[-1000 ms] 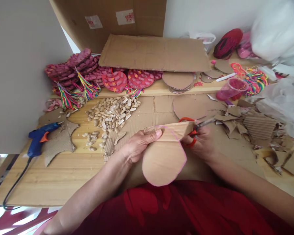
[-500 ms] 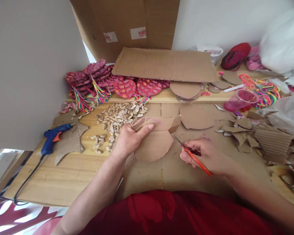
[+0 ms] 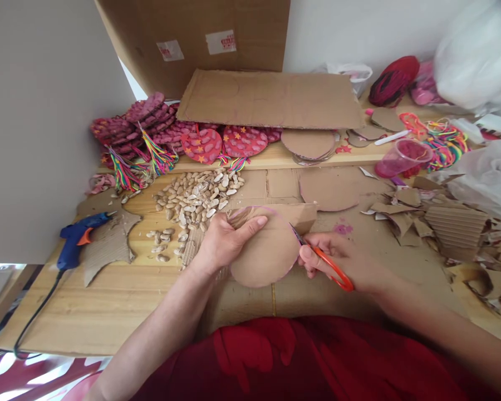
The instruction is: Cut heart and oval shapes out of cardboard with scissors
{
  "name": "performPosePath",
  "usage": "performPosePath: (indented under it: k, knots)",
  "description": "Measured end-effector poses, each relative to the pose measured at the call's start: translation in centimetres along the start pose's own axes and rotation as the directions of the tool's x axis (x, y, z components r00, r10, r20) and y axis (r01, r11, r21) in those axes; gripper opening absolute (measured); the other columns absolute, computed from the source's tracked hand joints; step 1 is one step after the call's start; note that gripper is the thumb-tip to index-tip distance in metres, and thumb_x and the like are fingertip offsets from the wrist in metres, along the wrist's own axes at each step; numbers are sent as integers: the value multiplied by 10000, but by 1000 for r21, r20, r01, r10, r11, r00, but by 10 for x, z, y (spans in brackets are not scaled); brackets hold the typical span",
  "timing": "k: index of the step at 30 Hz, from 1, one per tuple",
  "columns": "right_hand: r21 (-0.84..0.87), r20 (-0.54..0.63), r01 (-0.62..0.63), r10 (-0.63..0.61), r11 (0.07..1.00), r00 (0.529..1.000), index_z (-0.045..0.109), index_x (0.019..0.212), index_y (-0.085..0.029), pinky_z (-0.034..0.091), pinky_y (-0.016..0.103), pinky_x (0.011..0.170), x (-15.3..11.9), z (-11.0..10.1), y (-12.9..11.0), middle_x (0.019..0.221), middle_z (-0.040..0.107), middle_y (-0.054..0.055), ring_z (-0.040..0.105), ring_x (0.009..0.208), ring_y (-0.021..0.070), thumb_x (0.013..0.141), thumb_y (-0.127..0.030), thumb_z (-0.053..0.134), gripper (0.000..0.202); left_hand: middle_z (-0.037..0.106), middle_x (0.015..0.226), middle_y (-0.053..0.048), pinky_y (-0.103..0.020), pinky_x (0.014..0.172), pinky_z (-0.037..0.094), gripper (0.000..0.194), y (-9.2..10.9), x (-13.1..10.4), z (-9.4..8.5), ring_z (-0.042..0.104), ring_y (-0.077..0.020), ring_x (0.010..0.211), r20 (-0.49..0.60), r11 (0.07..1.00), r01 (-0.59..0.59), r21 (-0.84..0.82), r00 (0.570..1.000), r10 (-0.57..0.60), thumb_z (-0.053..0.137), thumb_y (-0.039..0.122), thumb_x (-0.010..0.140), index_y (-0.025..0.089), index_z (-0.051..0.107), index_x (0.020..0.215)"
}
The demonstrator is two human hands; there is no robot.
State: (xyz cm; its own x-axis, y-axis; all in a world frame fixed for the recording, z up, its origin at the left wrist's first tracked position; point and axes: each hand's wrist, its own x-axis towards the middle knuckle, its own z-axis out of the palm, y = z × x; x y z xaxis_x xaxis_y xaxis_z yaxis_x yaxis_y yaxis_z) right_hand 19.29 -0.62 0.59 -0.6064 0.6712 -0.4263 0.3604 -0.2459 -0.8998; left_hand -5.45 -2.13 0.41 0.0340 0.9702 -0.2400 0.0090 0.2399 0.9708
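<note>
The left hand (image 3: 229, 239) grips the cardboard (image 3: 263, 259); the right hand (image 3: 350, 250) grips the scissors (image 3: 333, 268), blades (image 3: 295, 234) apparently against the cardboard's right side. Peanuts (image 3: 192, 196) lie left.

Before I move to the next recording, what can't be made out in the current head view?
All in the head view:
- Left hand: partly hidden beneath the cardboard piece it holds.
- Scissors: part of the handles hidden by the right hand.
- Print on the red-marked label: too small to read.
- Glue gun cord: cut off by the left edge.
- White plastic bag: blurred, cut off by the right edge.
</note>
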Motion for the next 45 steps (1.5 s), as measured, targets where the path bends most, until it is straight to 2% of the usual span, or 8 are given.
performPosePath:
  k: [5,12,18,21,27,33,36,45]
  knots:
    - [-31,-34,32,-33,999,999,572,689,-193,321,241,504,-3,3,-4,633,558,-10,446,547,107,875,-631,626,479,782,902,-50,-253,636,524,362,3,-1,0,698,-190,755,-7,1000,6,29,1000,-6,769,478,793,180,769,999]
    - [17,-29,2,-1,1000,1000,575,663,-210,332,260,500,-4,5,1,578,507,-21,455,540,128,849,-601,673,445,786,923,-71,-297,654,547,385,2,-1,-1,723,-232,776,19,998,42,47,999,-43,784,494,768,173,768,978]
    - [90,-36,12,-9,996,999,548,646,-208,324,255,493,-4,6,-3,573,497,-25,438,541,122,833,-587,694,447,781,905,-79,-320,687,553,364,1,1,-1,726,-246,794,41,999,48,-9,998,-47,777,490,776,170,770,949]
    - [58,-38,23,-21,998,999,516,639,-210,310,254,496,-3,6,-2,570,486,-31,422,535,117,845,-604,672,471,785,934,-76,-304,655,541,371,2,0,1,724,-236,782,20,998,60,-11,998,-60,787,479,768,173,769,977]
    - [-133,-27,82,-86,988,996,481,638,-207,238,267,504,-3,2,4,598,447,-40,368,547,111,911,-592,599,486,786,922,-81,-302,621,535,372,6,-2,3,726,-242,761,41,995,98,-34,995,-96,784,488,762,176,769,963]
    - [-52,-7,67,-67,996,998,447,633,-212,237,267,507,-3,4,6,604,403,-46,343,549,111,936,-615,539,512,785,922,-80,-308,632,534,367,3,-1,3,721,-238,754,34,997,72,-33,997,-71,780,491,764,178,771,957]
    - [-16,-16,58,-58,998,998,452,638,-215,251,268,512,-3,6,6,616,418,-40,368,556,116,913,-621,573,505,782,905,-80,-321,641,535,365,1,-1,3,719,-246,755,17,996,74,-40,997,-74,783,501,756,183,770,934]
    - [-52,-51,72,-74,996,996,441,618,-216,250,267,505,-4,9,2,602,419,-36,374,552,120,896,-594,609,498,775,909,-80,-337,668,542,346,0,0,2,714,-258,786,38,999,38,1,999,-38,752,509,789,196,767,937]
